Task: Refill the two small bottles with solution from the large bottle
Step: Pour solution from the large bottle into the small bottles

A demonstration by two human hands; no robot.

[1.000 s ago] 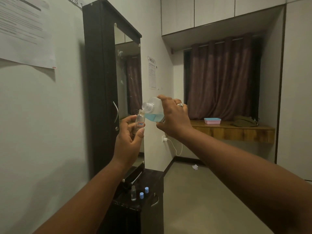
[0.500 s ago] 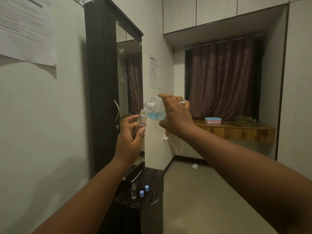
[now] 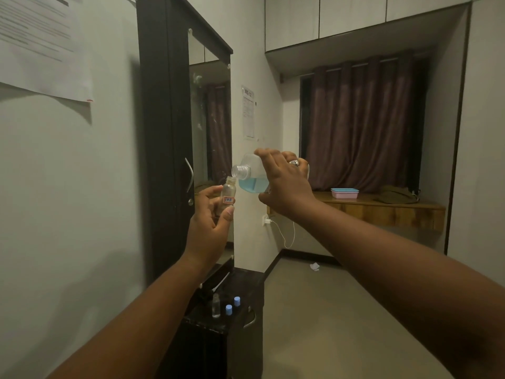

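The right hand [image 3: 285, 184] gripped the large bottle [image 3: 252, 173], now tipped further than a second before, its neck just above the small bottle [image 3: 228, 191] pinched in the left hand [image 3: 209, 222]. Pouring looked imminent; the second small bottle [image 3: 216, 305] waited below.

1. I read "WS 12" heading the paper notice [image 3: 248, 112] taped to the far wall; its smaller print stayed illegible.
2. The small bottle [image 3: 228, 193] bore an orange-framed label, perhaps characters, too blurred.
3. The near-wall sheet [image 3: 41, 45] carried unreadable lines.
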